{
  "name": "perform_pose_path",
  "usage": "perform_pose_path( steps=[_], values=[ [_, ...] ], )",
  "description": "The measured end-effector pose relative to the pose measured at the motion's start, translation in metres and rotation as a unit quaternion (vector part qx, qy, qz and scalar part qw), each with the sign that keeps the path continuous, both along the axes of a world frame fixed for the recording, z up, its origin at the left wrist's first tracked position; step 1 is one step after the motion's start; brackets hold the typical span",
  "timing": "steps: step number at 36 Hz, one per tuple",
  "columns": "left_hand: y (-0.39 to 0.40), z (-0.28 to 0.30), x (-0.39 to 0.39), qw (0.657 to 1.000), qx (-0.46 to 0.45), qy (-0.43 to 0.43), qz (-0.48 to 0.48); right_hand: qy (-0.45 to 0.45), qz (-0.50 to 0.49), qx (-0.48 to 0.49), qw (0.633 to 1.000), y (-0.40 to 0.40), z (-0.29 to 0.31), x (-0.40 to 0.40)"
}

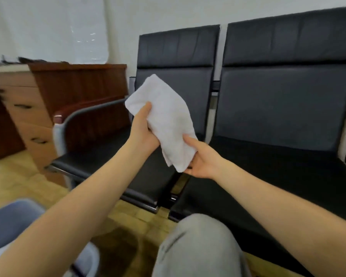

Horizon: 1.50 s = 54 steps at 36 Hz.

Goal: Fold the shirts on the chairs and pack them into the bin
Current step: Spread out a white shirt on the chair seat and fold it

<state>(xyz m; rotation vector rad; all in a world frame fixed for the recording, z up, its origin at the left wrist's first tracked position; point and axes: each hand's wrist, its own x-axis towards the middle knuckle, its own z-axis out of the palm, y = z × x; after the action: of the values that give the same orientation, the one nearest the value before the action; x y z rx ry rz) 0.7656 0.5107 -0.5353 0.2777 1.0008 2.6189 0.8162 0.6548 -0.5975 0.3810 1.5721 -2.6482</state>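
Note:
A folded white shirt [168,118] hangs in the air above the left black chair [112,166]. My left hand [143,129] grips its left edge, thumb on top. My right hand [202,158] holds its lower right corner from beneath, thumb pressed on the cloth. A pale blue-and-white bin [24,220] shows at the bottom left, partly hidden behind my left forearm. The seats of both chairs carry nothing that I can see.
A second black chair [284,120] stands to the right, joined to the first. A metal armrest [78,118] curves at the left chair's side. A brown wooden desk with drawers [34,108] stands at the left. My grey-trousered knee [198,246] is at the bottom.

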Motion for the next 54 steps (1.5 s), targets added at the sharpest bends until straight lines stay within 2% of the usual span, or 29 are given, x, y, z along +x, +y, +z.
perform_pose_path(
  steps=[3,6,11,13,17,21,23,26,30,33,35,36,37,39,40,42,45,46,47,49,52,54],
  values=[
    [-0.058,-0.008,-0.01,0.998,0.02,0.053,0.034,0.046,0.0,0.001,0.999,-0.046,0.008,-0.029],
    [-0.123,-0.017,-0.017,0.993,0.012,0.074,0.089,0.034,-0.006,0.027,0.999,-0.082,0.01,-0.053],
    [-0.245,-0.067,-0.013,0.999,-0.044,-0.009,0.019,-0.042,-0.003,0.175,0.984,-0.149,-0.032,-0.084],
    [-0.282,-0.09,-0.003,0.994,-0.09,-0.06,0.031,-0.056,0.012,0.223,0.973,-0.183,-0.047,-0.08],
    [-0.347,-0.135,0.013,0.957,-0.233,-0.156,0.079,-0.039,0.093,0.272,0.957,-0.247,-0.089,-0.076],
    [-0.398,-0.185,0.029,0.892,-0.359,-0.245,0.127,-0.023,0.159,0.309,0.938,-0.305,-0.133,-0.069],
    [-0.415,-0.213,0.04,0.866,-0.389,-0.281,0.143,-0.015,0.206,0.369,0.906,-0.326,-0.152,-0.066],
    [-0.43,-0.253,0.056,0.845,-0.4,-0.326,0.141,-0.015,0.274,0.458,0.845,-0.349,-0.178,-0.059],
    [-0.437,-0.302,0.08,0.825,-0.419,-0.363,0.114,-0.087,0.327,0.536,0.774,-0.376,-0.216,-0.053],
    [-0.433,-0.33,0.094,0.812,-0.431,-0.38,0.106,-0.071,0.394,0.615,0.68,-0.376,-0.238,-0.05],
    [-0.43,-0.348,0.101,0.788,-0.471,-0.387,0.081,-0.059,0.45,0.661,0.598,-0.369,-0.249,-0.052],
    [-0.429,-0.355,0.105,0.768,-0.517,-0.374,0.062,-0.062,0.478,0.68,0.553,-0.365,-0.251,-0.053],
    [-0.427,-0.359,0.11,0.728,-0.591,-0.348,0.028,-0.065,0.501,0.694,0.513,-0.363,-0.252,-0.052],
    [-0.425,-0.367,0.117,0.614,-0.737,-0.275,-0.062,-0.064,0.514,0.714,0.472,-0.363,-0.256,-0.05],
    [-0.424,-0.372,0.121,0.559,-0.784,-0.246,-0.112,-0.057,0.512,0.716,0.471,-0.363,-0.255,-0.049],
    [-0.421,-0.371,0.124,0.479,-0.833,-0.203,-0.191,-0.024,0.501,0.708,0.497,-0.365,-0.25,-0.049],
    [-0.42,-0.354,0.113,0.38,-0.888,-0.118,-0.23,0.03,0.488,0.648,0.583,-0.359,-0.228,-0.054],
    [-0.419,-0.344,0.105,0.369,-0.897,-0.1,-0.222,0.044,0.493,0.618,0.611,-0.355,-0.219,-0.056],
    [-0.42,-0.333,0.096,0.37,-0.901,-0.095,-0.205,0.051,0.499,0.585,0.637,-0.353,-0.21,-0.058],
    [-0.417,-0.308,0.073,0.416,-0.892,-0.088,-0.154,0.054,0.486,0.526,0.696,-0.343,-0.187,-0.061],
    [-0.389,-0.258,0.032,0.553,-0.827,-0.08,-0.054,0.087,0.421,0.5,0.752,-0.311,-0.139,-0.067],
    [-0.358,-0.223,0.009,0.63,-0.774,-0.058,0.017,0.112,0.362,0.498,0.78,-0.286,-0.104,-0.069]
  ],
)
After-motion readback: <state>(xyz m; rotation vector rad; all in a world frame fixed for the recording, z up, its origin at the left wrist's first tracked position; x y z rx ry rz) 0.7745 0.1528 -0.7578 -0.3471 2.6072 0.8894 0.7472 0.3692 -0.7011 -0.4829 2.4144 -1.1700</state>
